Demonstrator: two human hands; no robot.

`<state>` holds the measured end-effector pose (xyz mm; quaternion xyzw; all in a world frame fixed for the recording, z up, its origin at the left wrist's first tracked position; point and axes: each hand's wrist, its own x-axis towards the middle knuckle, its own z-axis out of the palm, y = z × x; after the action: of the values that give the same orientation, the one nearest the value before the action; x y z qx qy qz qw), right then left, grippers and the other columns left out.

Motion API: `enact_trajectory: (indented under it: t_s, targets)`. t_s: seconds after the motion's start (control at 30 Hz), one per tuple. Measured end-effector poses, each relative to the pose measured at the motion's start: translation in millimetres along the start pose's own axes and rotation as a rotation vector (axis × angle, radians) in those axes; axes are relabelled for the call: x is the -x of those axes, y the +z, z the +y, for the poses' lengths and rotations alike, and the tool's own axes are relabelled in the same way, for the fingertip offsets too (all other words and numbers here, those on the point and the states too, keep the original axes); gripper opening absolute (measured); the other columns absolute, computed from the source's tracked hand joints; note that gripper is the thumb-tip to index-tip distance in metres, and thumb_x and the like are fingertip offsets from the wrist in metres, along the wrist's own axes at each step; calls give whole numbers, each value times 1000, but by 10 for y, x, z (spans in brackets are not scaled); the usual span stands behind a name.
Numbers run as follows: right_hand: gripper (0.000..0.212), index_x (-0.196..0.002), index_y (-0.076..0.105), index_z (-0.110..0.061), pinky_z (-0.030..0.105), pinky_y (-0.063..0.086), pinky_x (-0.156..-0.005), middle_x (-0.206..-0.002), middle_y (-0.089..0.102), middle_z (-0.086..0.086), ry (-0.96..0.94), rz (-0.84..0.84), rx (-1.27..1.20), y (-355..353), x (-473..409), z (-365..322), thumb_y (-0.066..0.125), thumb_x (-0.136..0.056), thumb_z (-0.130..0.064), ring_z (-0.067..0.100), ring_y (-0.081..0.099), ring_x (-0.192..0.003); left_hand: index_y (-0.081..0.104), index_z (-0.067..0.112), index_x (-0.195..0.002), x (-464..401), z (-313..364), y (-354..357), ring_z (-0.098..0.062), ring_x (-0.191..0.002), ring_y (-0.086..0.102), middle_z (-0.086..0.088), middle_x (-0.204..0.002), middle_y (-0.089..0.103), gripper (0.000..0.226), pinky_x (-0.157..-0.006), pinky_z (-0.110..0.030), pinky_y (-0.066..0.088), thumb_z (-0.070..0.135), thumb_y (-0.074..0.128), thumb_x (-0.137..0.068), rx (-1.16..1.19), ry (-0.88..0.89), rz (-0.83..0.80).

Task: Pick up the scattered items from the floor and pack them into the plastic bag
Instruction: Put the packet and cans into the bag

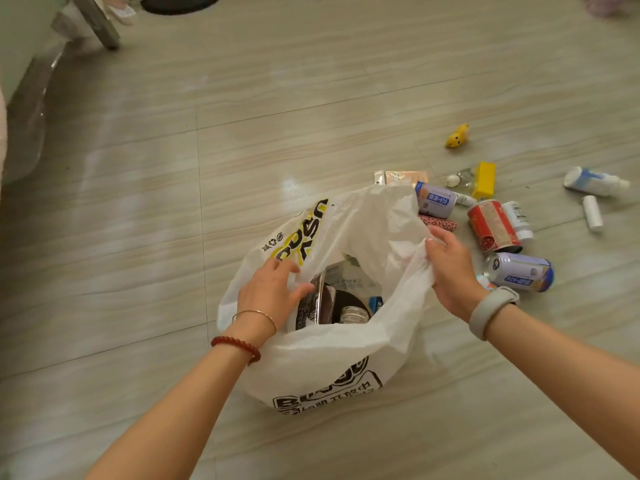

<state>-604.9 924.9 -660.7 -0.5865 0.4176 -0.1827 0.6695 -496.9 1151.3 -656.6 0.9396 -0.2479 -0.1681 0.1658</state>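
We hold the white plastic bag (332,358) open on the floor directly in front of us. Our right hand (450,268) is clamped on a gathered fold of the bag's right rim. Our left hand (270,292) reaches into the mouth, fingers (294,271) spread, thumb against a flat dark packet (313,303) standing on edge inside; we cannot tell whether it grips the packet.

Progress: partly complete, in our judgement. The bag already contains the packet, a jar with a pale lid (353,315) and other items we cannot identify. Remaining on the floor, to the right of the bag:

- two purple-and-white cans, one at the far rim (436,202), one near our right wrist (523,271);
- a red can (491,225) on its side between them;
- a yellow box (485,180);
- a yellow toy (457,136), farther off;
- a white-and-blue bottle (594,181) and a small white cylinder (592,213), well apart to the right.

The surface is glossy beige tile with wood-grain streaks (138,202) and visible grout lines. Pale furniture (27,64) borders the upper left.
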Motion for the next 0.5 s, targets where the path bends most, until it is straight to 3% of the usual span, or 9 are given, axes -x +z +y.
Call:
enact_trajectory:
  t_s: [0.1, 0.17, 0.23, 0.33, 0.43, 0.5]
  targets:
    - [35, -131, 39, -15, 33, 47, -81, -111, 54, 7, -134, 71, 179, 26, 36, 29, 34, -96, -10, 19, 55, -94, 58, 16, -81, -57, 54, -18, -26, -83, 65, -4, -84, 66, 19, -75, -38, 52, 28, 49, -91, 396, -73, 168]
    - [34, -128, 42, -12, 26, 39, -81, -110, 54, 6, -263, 16, 387, -51, 47, 97, 34, -96, -7, 18, 51, -98, 56, 14, -80, -59, 94, -67, -25, -80, 65, -3, -81, 66, 16, -75, -40, 53, 23, 49, -91, 512, -52, 277]
    - [34, -127, 47, -5, 21, 34, -82, -116, 55, 11, -293, -86, 645, -178, 30, 212, 36, -95, -4, 20, 50, -104, 59, 11, -93, -59, 177, -107, -23, -88, 62, -4, -92, 64, 15, -77, -39, 51, 23, 51, -90, 425, 52, 331]
    - [36, -130, 48, -7, 28, 33, -96, -123, 52, 21, -182, -307, 946, -370, 11, 387, 39, -95, -7, 33, 49, -116, 56, 10, -113, -151, 416, -135, -25, -103, 56, -9, -112, 60, 39, -88, -38, 46, 36, 44, -87, 234, 283, 316]
    - [36, -129, 50, -13, 17, 31, -91, -116, 51, 16, -202, -332, 914, -489, 7, 405, 43, -95, -11, 26, 51, -111, 58, 12, -115, -342, 765, -83, -30, -107, 55, -11, -118, 59, 50, -89, -44, 46, 44, 36, -82, 46, 453, 252]
    - [35, -127, 53, -15, 19, 34, -94, -116, 52, 11, -279, -239, 879, -608, -59, 358, 44, -94, -12, 22, 51, -110, 58, 13, -115, -473, 1077, -16, -32, -110, 55, -12, -120, 58, 52, -91, -46, 45, 45, 34, -82, -25, 540, 202]
